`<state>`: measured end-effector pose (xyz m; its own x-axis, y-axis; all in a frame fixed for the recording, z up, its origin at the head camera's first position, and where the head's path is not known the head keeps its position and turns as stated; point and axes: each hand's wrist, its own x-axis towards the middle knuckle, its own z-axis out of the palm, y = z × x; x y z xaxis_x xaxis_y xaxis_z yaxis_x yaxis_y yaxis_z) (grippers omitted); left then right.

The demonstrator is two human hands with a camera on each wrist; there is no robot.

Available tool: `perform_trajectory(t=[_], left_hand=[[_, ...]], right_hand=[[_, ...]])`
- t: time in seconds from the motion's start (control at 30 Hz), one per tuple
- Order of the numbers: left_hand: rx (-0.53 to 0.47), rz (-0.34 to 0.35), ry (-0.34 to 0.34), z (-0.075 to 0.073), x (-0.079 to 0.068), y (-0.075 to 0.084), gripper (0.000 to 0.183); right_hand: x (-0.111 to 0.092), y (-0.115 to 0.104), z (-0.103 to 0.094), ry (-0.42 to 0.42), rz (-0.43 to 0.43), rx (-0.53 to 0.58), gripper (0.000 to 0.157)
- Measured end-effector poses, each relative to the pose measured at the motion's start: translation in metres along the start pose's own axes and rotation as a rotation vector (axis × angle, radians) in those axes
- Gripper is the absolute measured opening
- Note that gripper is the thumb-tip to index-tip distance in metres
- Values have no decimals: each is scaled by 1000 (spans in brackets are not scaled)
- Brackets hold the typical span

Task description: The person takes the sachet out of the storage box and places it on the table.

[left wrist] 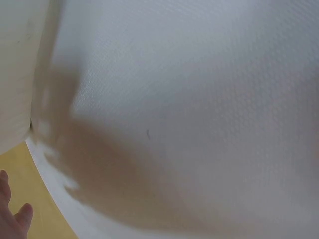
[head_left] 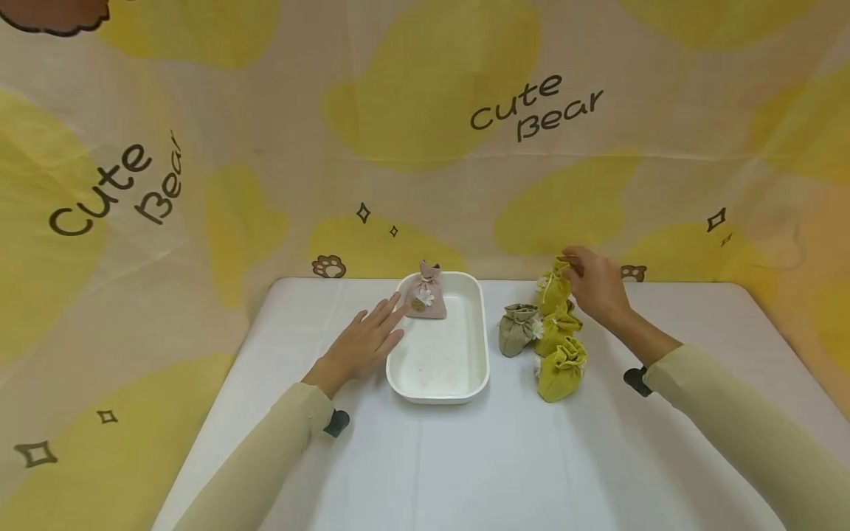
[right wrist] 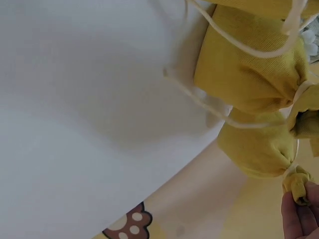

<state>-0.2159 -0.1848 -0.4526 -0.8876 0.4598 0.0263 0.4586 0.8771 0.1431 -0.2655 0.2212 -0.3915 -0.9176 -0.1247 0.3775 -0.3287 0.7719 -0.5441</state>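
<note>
My right hand (head_left: 598, 286) pinches the gathered neck of the farthest yellow drawstring pouch (head_left: 553, 292); the right wrist view shows the fingertips (right wrist: 294, 214) on its ruffled top. Two more yellow pouches stand nearer in a row, a middle one (head_left: 558, 328) and a front one (head_left: 561, 372). A grey-green pouch (head_left: 516, 332) with a white flower sits to their left. My left hand (head_left: 361, 339), fingers stretched out, is at the left rim of a white tray (head_left: 438, 398). Inside the tray's far left part stands a pink pouch (head_left: 428, 295) with a white flower.
A white cloth (head_left: 465, 472) covers the table. Behind it hangs a yellow and beige fabric backdrop (head_left: 425, 184) with printed lettering, meeting the table's back edge just beyond the tray and pouches.
</note>
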Motion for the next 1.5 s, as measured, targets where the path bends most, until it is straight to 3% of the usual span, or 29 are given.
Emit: perform_trajectory(t=[0.53, 0.8, 1.5], left_hand=[[4, -8, -8, 3, 3, 1, 56], [1, -9, -10, 2, 2, 2, 56], [-4, 2, 6, 3, 1, -1, 57]], right_hand=[[0, 15, -3, -46, 14, -37, 35], [6, -3, -3, -30, -27, -37, 39], [23, -69, 22, -205, -61, 84, 54]])
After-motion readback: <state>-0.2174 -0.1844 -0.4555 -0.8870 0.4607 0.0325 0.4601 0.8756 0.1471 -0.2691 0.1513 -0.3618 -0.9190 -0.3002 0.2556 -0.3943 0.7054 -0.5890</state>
